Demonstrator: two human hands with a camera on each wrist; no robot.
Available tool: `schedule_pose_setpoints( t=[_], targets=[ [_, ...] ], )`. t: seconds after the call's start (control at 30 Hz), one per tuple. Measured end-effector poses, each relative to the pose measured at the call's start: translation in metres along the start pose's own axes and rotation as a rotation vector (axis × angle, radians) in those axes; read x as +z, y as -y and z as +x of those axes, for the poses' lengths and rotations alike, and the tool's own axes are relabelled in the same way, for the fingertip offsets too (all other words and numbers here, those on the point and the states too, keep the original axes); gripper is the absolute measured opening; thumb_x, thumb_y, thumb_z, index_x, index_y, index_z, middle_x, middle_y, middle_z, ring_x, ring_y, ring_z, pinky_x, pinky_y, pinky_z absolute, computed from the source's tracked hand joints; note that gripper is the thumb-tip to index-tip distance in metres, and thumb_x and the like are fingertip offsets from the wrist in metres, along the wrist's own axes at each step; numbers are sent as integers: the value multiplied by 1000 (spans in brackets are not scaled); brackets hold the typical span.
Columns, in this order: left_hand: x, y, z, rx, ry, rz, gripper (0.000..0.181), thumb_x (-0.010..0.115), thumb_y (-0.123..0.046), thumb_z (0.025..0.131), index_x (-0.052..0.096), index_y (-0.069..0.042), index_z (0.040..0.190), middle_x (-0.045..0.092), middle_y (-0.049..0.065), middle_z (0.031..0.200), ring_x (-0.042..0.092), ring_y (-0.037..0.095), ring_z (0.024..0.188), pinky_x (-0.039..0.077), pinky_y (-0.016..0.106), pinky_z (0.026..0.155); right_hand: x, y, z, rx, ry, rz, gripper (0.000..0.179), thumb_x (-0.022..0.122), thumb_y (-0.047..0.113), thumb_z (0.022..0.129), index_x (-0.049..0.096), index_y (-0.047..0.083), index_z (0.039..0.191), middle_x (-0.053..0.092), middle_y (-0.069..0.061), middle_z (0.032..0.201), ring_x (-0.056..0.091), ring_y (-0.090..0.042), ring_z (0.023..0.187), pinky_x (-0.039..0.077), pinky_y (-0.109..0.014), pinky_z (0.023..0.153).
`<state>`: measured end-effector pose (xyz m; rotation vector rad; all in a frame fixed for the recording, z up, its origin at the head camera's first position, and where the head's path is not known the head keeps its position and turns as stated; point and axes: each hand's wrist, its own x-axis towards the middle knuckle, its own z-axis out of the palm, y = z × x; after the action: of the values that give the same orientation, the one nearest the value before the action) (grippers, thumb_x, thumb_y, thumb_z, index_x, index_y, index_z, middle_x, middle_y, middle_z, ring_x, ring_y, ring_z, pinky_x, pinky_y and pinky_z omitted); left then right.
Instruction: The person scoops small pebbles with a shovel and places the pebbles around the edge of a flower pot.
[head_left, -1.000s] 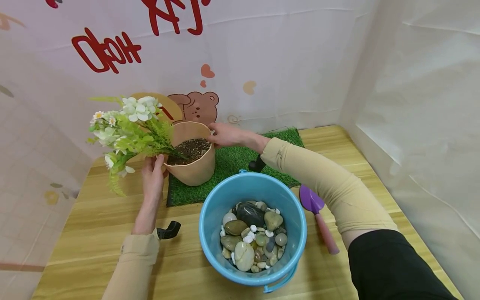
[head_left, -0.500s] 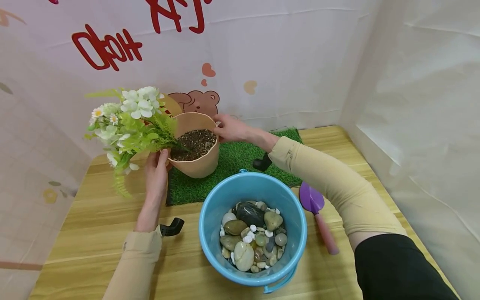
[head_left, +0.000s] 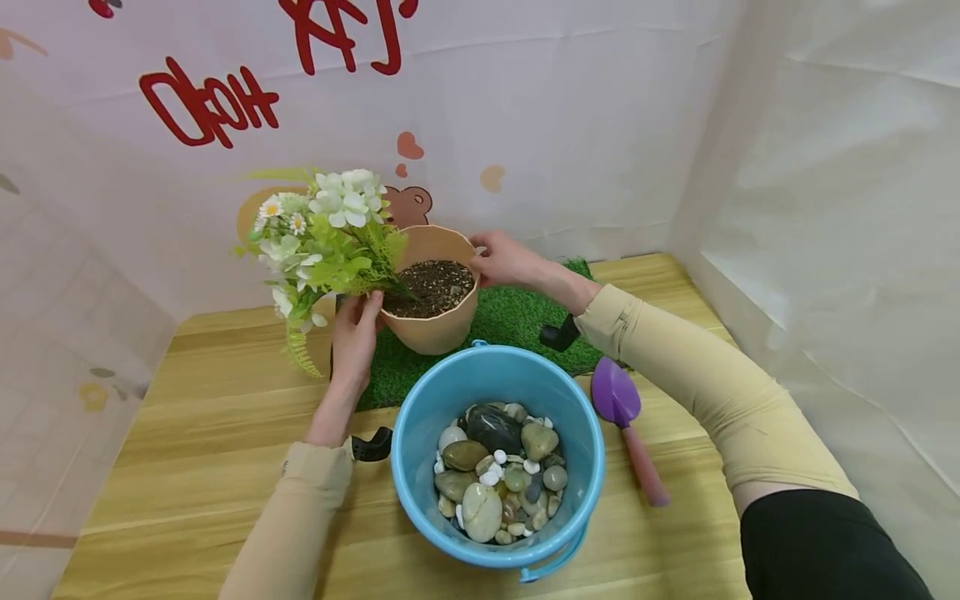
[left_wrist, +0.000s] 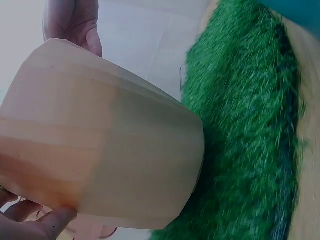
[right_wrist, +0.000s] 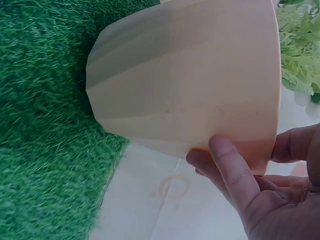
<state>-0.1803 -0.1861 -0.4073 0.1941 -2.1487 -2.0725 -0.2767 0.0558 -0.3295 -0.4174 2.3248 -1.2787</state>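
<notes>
A peach-coloured flower pot [head_left: 435, 335] with dark soil [head_left: 441, 283] is held between my two hands. White flowers with green foliage [head_left: 330, 237] stand in the soil, leaning out over the left rim. My left hand [head_left: 356, 333] grips the pot's left side near the rim, under the leaves. On the opposite side my right hand [head_left: 513, 262] pinches the rim; the right wrist view has its thumb on one side of the wall and fingers [right_wrist: 232, 170] on the outside. In the left wrist view, the pot's base is close over the artificial grass mat [left_wrist: 240, 110].
A blue bucket [head_left: 495, 367] with several stones in it stands in front of the pot. To its right lies a purple trowel [head_left: 617, 398] with a pink handle on the wooden table [head_left: 202, 433]. White printed sheets [head_left: 585, 125] rise behind and beside the table.
Both hands have shifted to the right with the flower pot, which is now nearer the middle of the mat. It also rose a little in view at first. Bucket and trowel have stayed put.
</notes>
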Motion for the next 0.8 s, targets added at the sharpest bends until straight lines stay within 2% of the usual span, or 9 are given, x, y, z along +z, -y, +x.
schedule_pose_setpoints(
  t=[0.13, 0.23, 0.27, 0.47, 0.6, 0.8],
  targets=[
    [12, 2, 1, 0, 46, 50, 54, 49, -33, 112, 42, -13, 161, 47, 18, 163, 50, 34, 147, 44, 52, 122, -10, -12, -11, 0, -29, -3, 53, 41, 4, 103, 43, -3, 156, 62, -32, 140, 71, -38, 120, 64, -38, 98],
    [20, 1, 2, -4, 85, 61, 53, 49, -33, 112, 44, -11, 159, 48, 20, 160, 51, 37, 145, 45, 51, 120, -16, -19, -18, 20, -42, -11, 53, 41, 5, 105, 40, -3, 158, 61, -32, 143, 71, -40, 122, 63, -39, 100],
    [23, 0, 2, -5, 103, 63, 53, 49, -33, 112, 44, -10, 160, 48, 21, 160, 51, 38, 146, 45, 52, 121, -17, -18, -23, 43, -46, -13, 53, 40, 6, 107, 39, -3, 159, 58, -32, 147, 68, -42, 127, 62, -41, 104],
    [36, -2, 5, 1, 189, 27, 56, 49, -30, 112, 36, -14, 165, 42, 15, 167, 46, 35, 153, 45, 50, 123, -29, -29, -31, 84, -71, -8, 53, 40, 7, 108, 37, -1, 161, 55, -32, 151, 66, -44, 130, 60, -44, 106],
    [45, -3, 6, 3, 218, 18, 56, 49, -29, 112, 35, -16, 165, 41, 13, 169, 47, 35, 153, 47, 50, 122, -35, -35, -37, 90, -85, -26, 53, 41, 6, 107, 38, -3, 160, 54, -33, 152, 67, -44, 129, 61, -44, 104],
    [55, 1, 6, -39, 244, 58, 57, 49, -31, 113, 34, -16, 166, 39, 14, 170, 45, 35, 154, 45, 51, 123, -39, -45, -44, 84, -86, -57, 54, 40, 4, 105, 39, -7, 158, 55, -35, 150, 67, -47, 127, 62, -43, 100]
  ],
)
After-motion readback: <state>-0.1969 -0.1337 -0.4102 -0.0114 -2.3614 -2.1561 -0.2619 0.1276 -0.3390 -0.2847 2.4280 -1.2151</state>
